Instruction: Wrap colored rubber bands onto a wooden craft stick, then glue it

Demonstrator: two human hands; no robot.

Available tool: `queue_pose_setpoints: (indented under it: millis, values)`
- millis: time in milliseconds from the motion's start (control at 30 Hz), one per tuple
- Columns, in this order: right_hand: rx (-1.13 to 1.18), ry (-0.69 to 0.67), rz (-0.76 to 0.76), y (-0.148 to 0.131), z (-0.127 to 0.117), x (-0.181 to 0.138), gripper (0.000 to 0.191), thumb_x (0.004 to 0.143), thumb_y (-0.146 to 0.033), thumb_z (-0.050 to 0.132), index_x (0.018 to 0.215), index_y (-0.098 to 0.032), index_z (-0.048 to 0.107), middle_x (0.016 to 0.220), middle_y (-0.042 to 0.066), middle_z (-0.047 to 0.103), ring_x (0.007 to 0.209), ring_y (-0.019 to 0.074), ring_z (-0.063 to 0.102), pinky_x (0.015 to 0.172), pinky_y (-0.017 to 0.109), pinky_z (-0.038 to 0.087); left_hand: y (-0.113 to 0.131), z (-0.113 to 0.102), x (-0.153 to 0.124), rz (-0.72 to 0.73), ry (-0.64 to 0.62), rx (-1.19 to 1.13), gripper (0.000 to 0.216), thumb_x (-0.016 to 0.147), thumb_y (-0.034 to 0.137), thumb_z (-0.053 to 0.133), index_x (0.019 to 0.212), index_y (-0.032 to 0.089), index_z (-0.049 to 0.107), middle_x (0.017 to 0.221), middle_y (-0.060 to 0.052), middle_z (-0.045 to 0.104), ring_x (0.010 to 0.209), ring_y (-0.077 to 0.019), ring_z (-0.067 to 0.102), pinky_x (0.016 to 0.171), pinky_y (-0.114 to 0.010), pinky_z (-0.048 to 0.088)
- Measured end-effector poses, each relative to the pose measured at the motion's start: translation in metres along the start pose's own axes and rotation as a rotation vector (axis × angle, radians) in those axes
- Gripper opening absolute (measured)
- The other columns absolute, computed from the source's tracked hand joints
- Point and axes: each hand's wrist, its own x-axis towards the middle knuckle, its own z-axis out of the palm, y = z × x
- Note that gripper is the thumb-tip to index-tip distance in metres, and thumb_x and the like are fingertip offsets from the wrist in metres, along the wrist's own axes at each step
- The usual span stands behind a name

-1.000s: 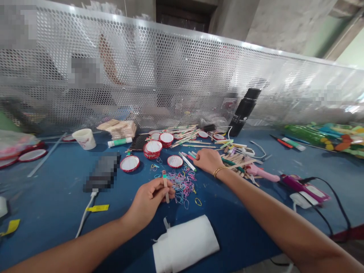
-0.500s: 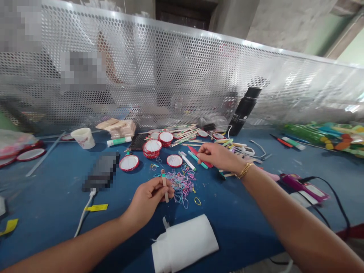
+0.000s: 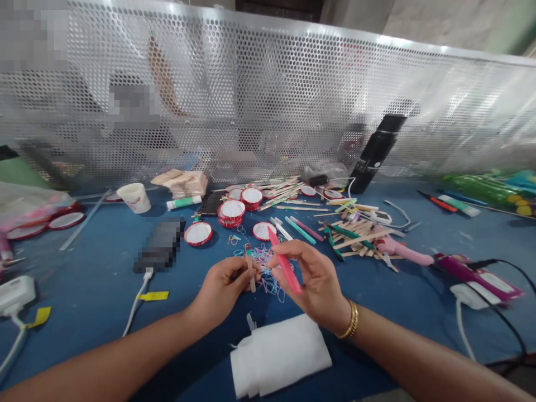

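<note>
My left hand (image 3: pixel 221 283) pinches a wooden craft stick (image 3: pixel 252 281) upright, its top end coloured brown and green. My right hand (image 3: pixel 319 279) grips a pinkish-red marker (image 3: pixel 285 264), tilted with its upper end toward the craft stick; the two do not touch. Beneath and behind the hands lies a pile of small coloured rubber bands (image 3: pixel 272 287). Just beyond are a teal marker (image 3: pixel 302 230), a purple marker (image 3: pixel 310 229) and a round red-rimmed white disc (image 3: pixel 263 231). A folded white cloth (image 3: pixel 285 357) rests in front of me.
More craft sticks (image 3: pixel 360 237) and a pink tool (image 3: pixel 404 251) lie to the right. Red-rimmed discs (image 3: pixel 231 210), a paper cup (image 3: pixel 134 199) and a phone (image 3: pixel 161 245) with a cable are further left. A black bottle (image 3: pixel 377 153) leans against the perforated metal screen (image 3: pixel 268 95).
My right hand has lifted the pinkish-red marker off the table and brought it back toward my left hand. The left hand still holds the craft stick. The view has shifted slightly.
</note>
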Motion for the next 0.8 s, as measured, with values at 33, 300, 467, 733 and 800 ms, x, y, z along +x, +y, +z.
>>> queue_pose_setpoints:
  millis: [33, 300, 467, 733, 800]
  values:
    - [-0.067, 0.044, -0.011, 0.002, 0.002, -0.003, 0.024, 0.083, -0.022, 0.069, 0.104, -0.027, 0.06, 0.084, -0.001, 0.065, 0.073, 0.0148, 0.063, 0.073, 0.033, 0.053, 0.0, 0.0, 0.0, 0.02, 0.018, 0.027, 0.028, 0.088, 0.041, 0.06, 0.078, 0.017, 0.07, 0.077, -0.004, 0.063, 0.072, -0.0164, 0.058, 0.064, -0.025, 0.051]
    - [-0.335, 0.075, -0.299, 0.0, 0.01, -0.009, 0.011, 0.086, -0.016, 0.058, 0.09, -0.026, 0.053, 0.072, -0.003, 0.06, 0.069, 0.0152, 0.055, 0.079, 0.038, 0.046, 0.011, 0.003, 0.001, -0.054, -0.001, -0.055, 0.033, 0.086, 0.045, 0.062, 0.071, 0.016, 0.064, 0.072, -0.001, 0.057, 0.066, -0.0138, 0.053, 0.058, -0.021, 0.049]
    - [-0.431, -0.043, -0.314, -0.002, 0.008, -0.006, 0.023, 0.082, -0.017, 0.059, 0.102, -0.027, 0.055, 0.081, -0.002, 0.069, 0.073, 0.018, 0.063, 0.086, 0.043, 0.04, 0.009, 0.005, 0.001, -0.079, -0.034, -0.091, 0.033, 0.084, 0.045, 0.065, 0.07, 0.015, 0.064, 0.067, 0.0, 0.057, 0.063, -0.0125, 0.051, 0.057, -0.021, 0.046]
    - [-0.523, -0.052, -0.364, 0.002, 0.01, -0.009, 0.018, 0.078, -0.014, 0.058, 0.09, -0.025, 0.049, 0.073, -0.003, 0.065, 0.067, 0.0162, 0.062, 0.09, 0.043, 0.038, 0.003, 0.005, 0.0, -0.019, -0.067, 0.063, 0.033, 0.092, 0.04, 0.056, 0.072, 0.016, 0.066, 0.066, 0.0, 0.059, 0.062, -0.0124, 0.052, 0.058, -0.021, 0.044]
    - [-0.543, -0.071, -0.369, 0.003, 0.01, -0.009, 0.017, 0.078, -0.013, 0.058, 0.087, -0.025, 0.05, 0.071, -0.003, 0.066, 0.065, 0.0154, 0.061, 0.089, 0.042, 0.038, 0.003, 0.005, 0.0, -0.016, -0.068, 0.075, 0.033, 0.092, 0.039, 0.056, 0.071, 0.016, 0.065, 0.065, 0.001, 0.058, 0.061, -0.0123, 0.053, 0.058, -0.02, 0.044]
